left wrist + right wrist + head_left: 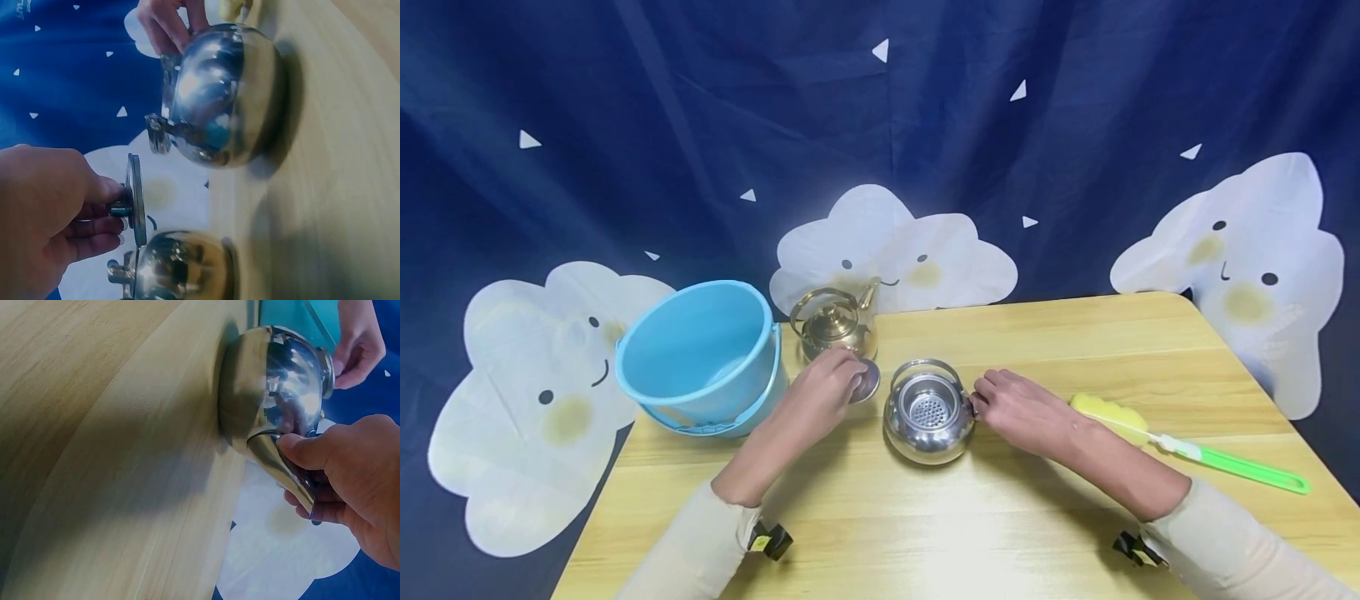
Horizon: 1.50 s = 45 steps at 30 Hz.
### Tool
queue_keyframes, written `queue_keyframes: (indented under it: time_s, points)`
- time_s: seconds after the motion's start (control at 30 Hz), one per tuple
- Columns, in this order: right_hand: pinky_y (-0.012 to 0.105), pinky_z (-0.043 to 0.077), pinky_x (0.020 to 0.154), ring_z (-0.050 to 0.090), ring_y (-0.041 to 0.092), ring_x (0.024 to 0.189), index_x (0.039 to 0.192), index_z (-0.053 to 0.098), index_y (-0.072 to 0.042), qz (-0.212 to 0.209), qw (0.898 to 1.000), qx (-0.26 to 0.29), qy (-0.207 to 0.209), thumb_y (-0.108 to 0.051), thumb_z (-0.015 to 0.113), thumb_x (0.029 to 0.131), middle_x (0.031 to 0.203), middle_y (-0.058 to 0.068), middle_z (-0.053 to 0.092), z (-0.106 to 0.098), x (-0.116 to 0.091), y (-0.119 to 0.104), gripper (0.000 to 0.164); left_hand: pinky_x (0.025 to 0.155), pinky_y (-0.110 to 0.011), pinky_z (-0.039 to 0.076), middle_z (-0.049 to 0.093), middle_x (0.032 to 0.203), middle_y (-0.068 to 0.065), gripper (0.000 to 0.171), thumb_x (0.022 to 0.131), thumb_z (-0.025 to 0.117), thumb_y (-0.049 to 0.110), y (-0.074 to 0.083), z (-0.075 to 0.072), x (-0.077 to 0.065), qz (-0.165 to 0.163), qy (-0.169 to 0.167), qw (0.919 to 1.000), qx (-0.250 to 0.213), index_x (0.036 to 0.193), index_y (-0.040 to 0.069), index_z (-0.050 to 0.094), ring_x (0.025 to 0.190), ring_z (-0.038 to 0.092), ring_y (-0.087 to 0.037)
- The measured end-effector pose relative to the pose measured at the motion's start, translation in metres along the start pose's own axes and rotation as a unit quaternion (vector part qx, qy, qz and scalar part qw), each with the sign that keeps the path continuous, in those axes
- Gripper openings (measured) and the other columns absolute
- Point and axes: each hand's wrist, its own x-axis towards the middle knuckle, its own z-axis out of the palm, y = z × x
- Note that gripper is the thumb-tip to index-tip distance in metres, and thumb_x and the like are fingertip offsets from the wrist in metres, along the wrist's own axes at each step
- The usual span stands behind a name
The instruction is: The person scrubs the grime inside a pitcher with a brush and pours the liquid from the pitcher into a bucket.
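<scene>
A round silver teapot [925, 442] stands upright on the wooden table, its top uncovered and a perforated strainer [929, 410] showing inside. With thumb and fingers, my right hand [1022, 410] pinches the teapot's spout [281, 465]. To the left of the pot, my left hand [823, 392] holds a round metal lid [867, 382] by its knob. In the left wrist view the lid [136, 200] is turned on edge, apart from the silver pot. Just behind the left hand is a gold-coloured teapot [833, 325] with its own lid on.
A light blue bucket [707, 404] with its handle hanging down stands at the table's left. On the right lies a bottle brush with a yellow sponge head [1108, 412] and a green handle [1255, 468], partly behind the right forearm. A blue curtain [955, 133] hangs behind the table [880, 533].
</scene>
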Motion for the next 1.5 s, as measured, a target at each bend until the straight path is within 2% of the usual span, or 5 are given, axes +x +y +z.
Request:
queue_keyframes:
  time_s: [0.23, 0.6, 1.23, 1.5]
  points:
    - [0.029, 0.048, 0.067, 0.051, 0.018, 0.073, 0.091, 0.073, -0.006, -0.002, 1.0, -0.009, 0.0, -0.002, 0.078, 0.082, 0.079, 0.003, 0.061, 0.0, -0.001, 0.0, 0.011, 0.095, -0.042, 0.06, 0.074, 0.109, -0.014, 0.018, 0.089, 0.074, -0.001, -0.011, 0.01, -0.01, -0.001, -0.019, 0.9992, 0.034, 0.106, 0.003, 0.077, 0.106, 0.069, -0.03]
    - [0.029, 0.047, 0.068, 0.054, 0.019, 0.075, 0.092, 0.074, -0.006, -0.004, 1.0, -0.014, 0.001, -0.004, 0.079, 0.081, 0.083, 0.003, 0.064, -0.001, 0.0, -0.001, 0.012, 0.092, -0.041, 0.061, 0.072, 0.105, -0.012, 0.016, 0.09, 0.071, -0.002, -0.023, 0.025, -0.023, -0.025, -0.066, 0.9965, 0.045, 0.103, 0.005, 0.078, 0.102, 0.069, -0.028]
    - [0.029, 0.046, 0.068, 0.053, 0.018, 0.075, 0.093, 0.075, -0.006, -0.003, 1.0, -0.011, -0.006, -0.003, 0.079, 0.081, 0.082, 0.003, 0.064, -0.001, 0.0, -0.001, 0.013, 0.084, -0.039, 0.061, 0.071, 0.094, -0.009, 0.022, 0.083, 0.071, -0.01, -0.04, 0.043, -0.033, -0.042, -0.082, 0.9947, 0.046, 0.098, 0.005, 0.077, 0.091, 0.069, -0.026]
    - [0.029, 0.045, 0.067, 0.052, 0.018, 0.074, 0.092, 0.074, -0.005, -0.001, 1.0, -0.006, -0.002, -0.002, 0.078, 0.081, 0.082, 0.003, 0.063, -0.001, -0.001, -0.002, 0.012, 0.08, -0.04, 0.061, 0.069, 0.092, -0.01, 0.021, 0.081, 0.071, -0.012, -0.045, 0.047, -0.034, -0.042, -0.077, 0.9951, 0.045, 0.093, 0.004, 0.076, 0.088, 0.068, -0.027]
